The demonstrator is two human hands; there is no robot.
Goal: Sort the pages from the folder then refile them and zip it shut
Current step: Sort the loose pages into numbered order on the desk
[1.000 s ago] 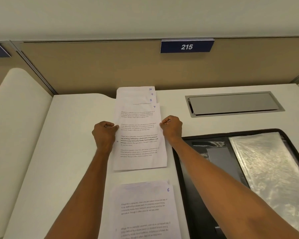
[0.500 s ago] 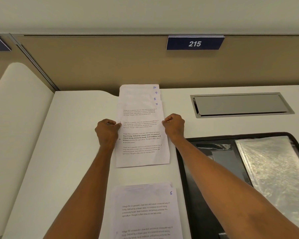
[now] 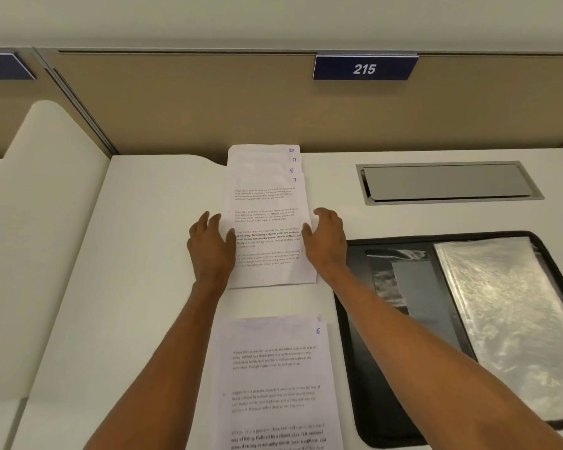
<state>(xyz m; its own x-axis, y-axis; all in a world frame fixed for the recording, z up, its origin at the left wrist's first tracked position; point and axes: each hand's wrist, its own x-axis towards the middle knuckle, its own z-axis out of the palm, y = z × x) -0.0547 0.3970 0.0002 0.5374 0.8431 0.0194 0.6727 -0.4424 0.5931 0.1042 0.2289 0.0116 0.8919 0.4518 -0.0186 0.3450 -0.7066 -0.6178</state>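
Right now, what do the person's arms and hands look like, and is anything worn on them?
The left hand and the right hand are bare: no gloves, rings, watch or bracelet show. The left forearm and the right forearm are bare as well; no sleeve comes into view.

white desk (image 3: pixel 137 287) carries fanned pages (image 3: pixel 267 219), another page stack (image 3: pixel 273 381), open black folder (image 3: pixel 381 352).

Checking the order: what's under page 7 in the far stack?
Page 8, page 9 and page 10 lie under page 7; only their numbered top strips show. Their text is covered.
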